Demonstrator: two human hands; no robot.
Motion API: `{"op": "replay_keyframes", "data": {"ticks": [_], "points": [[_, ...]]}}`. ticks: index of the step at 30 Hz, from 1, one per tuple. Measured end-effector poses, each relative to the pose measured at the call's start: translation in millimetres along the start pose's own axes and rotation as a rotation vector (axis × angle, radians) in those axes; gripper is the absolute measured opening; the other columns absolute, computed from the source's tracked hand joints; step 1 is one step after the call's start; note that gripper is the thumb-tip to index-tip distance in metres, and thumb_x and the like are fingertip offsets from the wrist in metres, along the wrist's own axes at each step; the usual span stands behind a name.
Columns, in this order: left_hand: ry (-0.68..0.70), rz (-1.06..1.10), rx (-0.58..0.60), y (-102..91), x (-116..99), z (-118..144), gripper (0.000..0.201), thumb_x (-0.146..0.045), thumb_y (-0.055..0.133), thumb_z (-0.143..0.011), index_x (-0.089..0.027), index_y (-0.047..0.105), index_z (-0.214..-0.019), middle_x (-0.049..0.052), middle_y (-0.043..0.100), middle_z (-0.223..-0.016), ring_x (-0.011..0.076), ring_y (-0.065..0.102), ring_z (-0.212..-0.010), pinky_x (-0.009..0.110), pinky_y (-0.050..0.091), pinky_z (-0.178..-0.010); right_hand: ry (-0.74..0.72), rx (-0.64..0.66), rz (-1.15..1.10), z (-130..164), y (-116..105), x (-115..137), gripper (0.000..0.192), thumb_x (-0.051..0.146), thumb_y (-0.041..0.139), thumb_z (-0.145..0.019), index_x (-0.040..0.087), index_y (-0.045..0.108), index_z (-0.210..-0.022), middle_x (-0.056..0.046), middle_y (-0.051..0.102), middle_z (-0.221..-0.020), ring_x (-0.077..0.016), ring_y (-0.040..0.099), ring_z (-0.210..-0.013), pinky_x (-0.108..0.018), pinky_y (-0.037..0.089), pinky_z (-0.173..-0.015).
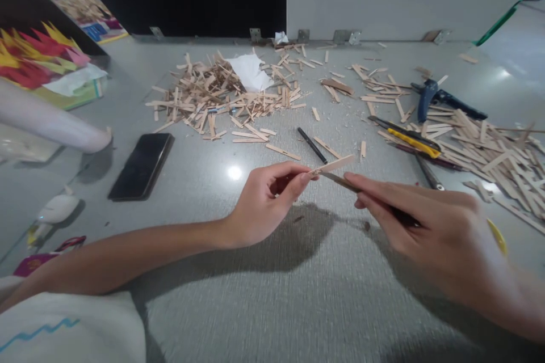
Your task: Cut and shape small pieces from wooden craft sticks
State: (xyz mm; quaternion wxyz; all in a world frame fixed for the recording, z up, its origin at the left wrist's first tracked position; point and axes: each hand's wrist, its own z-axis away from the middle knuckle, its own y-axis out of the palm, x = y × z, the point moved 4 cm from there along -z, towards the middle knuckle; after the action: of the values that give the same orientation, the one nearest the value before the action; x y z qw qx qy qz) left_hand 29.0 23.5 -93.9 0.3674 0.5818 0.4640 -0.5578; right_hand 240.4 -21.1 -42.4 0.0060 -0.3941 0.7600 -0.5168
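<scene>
Wooden stick [340, 164] is pinched between thumb and fingertips of the left hand [268, 201], just off centre towards three o'clock. Slim tool [342, 181] is gripped by the tightly curled right hand [438, 229], tip at the stick's underside; contact cannot be told. Phone [140, 167] is seen at nine, yellow cutter [414, 142] at three.

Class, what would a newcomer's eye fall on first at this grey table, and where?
Probably the bare left hand at the centre, pinching a thin, pale wooden strip, with the bare right hand holding a slim, dull-coloured tool close to it. Behind them, a tangled heap of pale wooden pieces with a crumpled white paper on it covers part of the grey table. At far left, pointed red and yellow paper-like shapes stand out.
</scene>
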Motion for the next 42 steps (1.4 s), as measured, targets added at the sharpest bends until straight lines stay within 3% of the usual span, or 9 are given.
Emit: {"op": "replay_keyframes", "data": {"ticks": [13,19,25,29,32,38,42], "points": [[0.126,-0.215,-0.056,-2.1,-9,4,0.025,-0.033,0.067,-0.103,-0.016,0.081,-0.092,0.001,0.069,-0.068,0.0099,0.052,-0.055,0.020,0.037,-0.049,0.001,0.018,0.017,3,0,3,0.033,0.016,0.056,-0.109,0.024,0.077,-0.133,-0.004,0.086,-0.088,-0.0195,0.079,-0.061,-0.031,0.060,-0.052],[0.158,-0.250,-0.044,-1.2,-11,4,0.024,-0.030,0.065,-0.103,-0.016,0.079,-0.089,-0.001,0.068,-0.066,0.0094,0.051,-0.054,0.020,0.036,-0.048,-0.008,0.038,0.024,6,1,1,0.036,0.018,0.055,-0.110,0.026,0.077,-0.137,-0.004,0.085,-0.086,-0.0189,0.077,-0.059,-0.029,0.057,-0.048],[0.103,-0.248,0.027,0.1,-8,3,0.025,-0.030,0.065,-0.102,-0.016,0.075,-0.084,-0.001,0.064,-0.063,0.0091,0.048,-0.052,0.020,0.034,-0.047,-0.031,0.103,-0.008,7,0,-5,0.042,0.016,0.054,-0.109,0.030,0.073,-0.144,-0.004,0.087,-0.103,-0.0198,0.082,-0.076,-0.026,0.063,-0.063],[0.101,-0.219,0.068,1.8,-6,3,0.025,-0.030,0.064,-0.103,-0.015,0.073,-0.085,-0.002,0.061,-0.061,0.0078,0.045,-0.050,0.019,0.033,-0.046,-0.081,0.212,-0.022,7,-3,-7,0.046,0.014,0.051,-0.110,0.027,0.066,-0.151,-0.003,0.084,-0.093,-0.0156,0.076,-0.066,-0.024,0.059,-0.062],[0.041,-0.173,0.102,3.0,0,2,0.026,-0.031,0.063,-0.103,-0.016,0.071,-0.083,-0.003,0.060,-0.061,0.0075,0.046,-0.050,0.018,0.036,-0.047,-0.145,0.300,0.027,6,-1,-10,0.052,0.011,0.047,-0.109,0.022,0.060,-0.158,-0.004,0.081,-0.086,-0.0153,0.072,-0.061,-0.024,0.052,-0.056],[-0.186,0.023,0.184,4.4,15,-3,0.035,-0.048,0.069,-0.100,-0.016,0.069,-0.087,-0.002,0.060,-0.062,0.0069,0.047,-0.044,0.018,0.036,-0.041,-0.165,0.218,0.025,-1,6,-21,0.045,0.012,0.048,-0.108,0.021,0.071,-0.146,-0.005,0.083,-0.084,-0.0164,0.074,-0.062,-0.024,0.053,-0.058],[-0.263,0.120,0.212,5.5,21,-5,0.042,-0.057,0.074,-0.096,-0.016,0.070,-0.088,-0.004,0.057,-0.060,0.0064,0.044,-0.043,0.018,0.033,-0.039,-0.318,0.265,0.150,-2,6,-18,0.051,0.004,0.042,-0.106,0.014,0.068,-0.147,-0.010,0.085,-0.093,-0.0196,0.077,-0.069,-0.027,0.056,-0.059]]}}
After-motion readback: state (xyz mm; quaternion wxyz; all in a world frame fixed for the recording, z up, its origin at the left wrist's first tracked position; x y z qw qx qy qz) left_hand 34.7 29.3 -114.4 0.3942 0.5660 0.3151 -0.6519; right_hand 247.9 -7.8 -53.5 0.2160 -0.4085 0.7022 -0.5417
